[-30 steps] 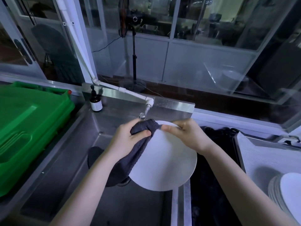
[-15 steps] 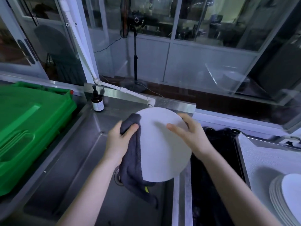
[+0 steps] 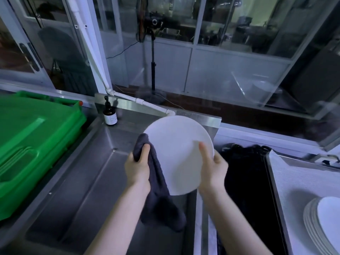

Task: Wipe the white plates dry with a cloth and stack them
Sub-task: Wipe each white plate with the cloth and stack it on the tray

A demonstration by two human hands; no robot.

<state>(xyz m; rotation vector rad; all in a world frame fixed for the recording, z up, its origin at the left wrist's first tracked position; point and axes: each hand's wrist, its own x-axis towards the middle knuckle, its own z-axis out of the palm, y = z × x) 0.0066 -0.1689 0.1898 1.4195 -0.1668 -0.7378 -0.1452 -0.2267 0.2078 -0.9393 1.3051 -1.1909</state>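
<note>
A white plate [image 3: 176, 153] is held up on edge above the steel sink [image 3: 88, 190], its face turned toward me. My right hand [image 3: 213, 168] grips its right rim, thumb lying across the face. My left hand [image 3: 138, 166] holds a dark grey cloth [image 3: 158, 196] against the plate's left rim, and the cloth's loose end hangs down below the hand. A stack of several white plates [image 3: 323, 221] sits on the tray at the lower right.
A green plastic crate [image 3: 31, 144] lies left of the sink. A brown pump bottle [image 3: 110, 115] stands at the sink's back corner beside the white tap pipe [image 3: 147, 104]. A dark basin [image 3: 248, 190] lies between the sink and the lined tray [image 3: 294, 181].
The plate has been raised and tipped more upright. My left hand with the cloth slid from the top edge down the left rim, and my right hand shifted to the right rim.
</note>
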